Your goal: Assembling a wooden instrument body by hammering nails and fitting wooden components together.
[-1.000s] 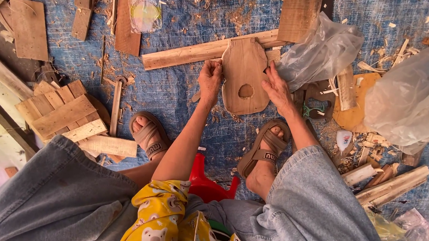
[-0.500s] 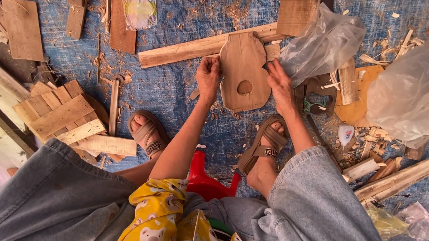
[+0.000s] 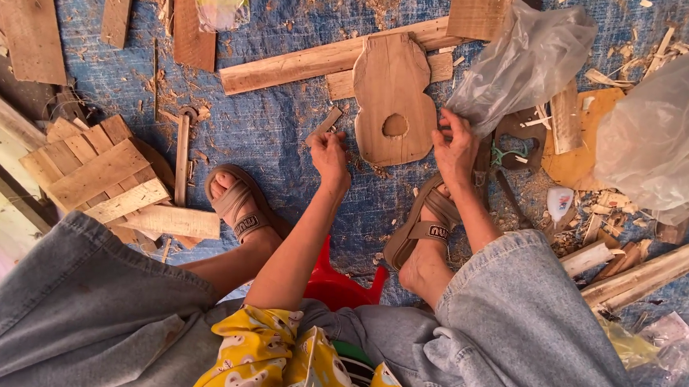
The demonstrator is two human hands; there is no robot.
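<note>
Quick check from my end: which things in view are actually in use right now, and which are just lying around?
In use:
left hand holding a small wood strip
right hand beside the guitar-shaped board

Lying about:
long plank
clear plastic bag
slatted wood panel
wood scraps

A blue tarp (image 3: 285, 138) covers the floor, strewn with sawdust and shavings. On it lies a guitar-shaped wooden cutout (image 3: 394, 96) with a round hole, resting partly on a long plank (image 3: 326, 59). Left of it sits a stack of short boards (image 3: 97, 170) beside a thin stick (image 3: 181, 157). To the right lie clear plastic bags (image 3: 528, 59) and more wood offcuts (image 3: 639, 276).
</note>
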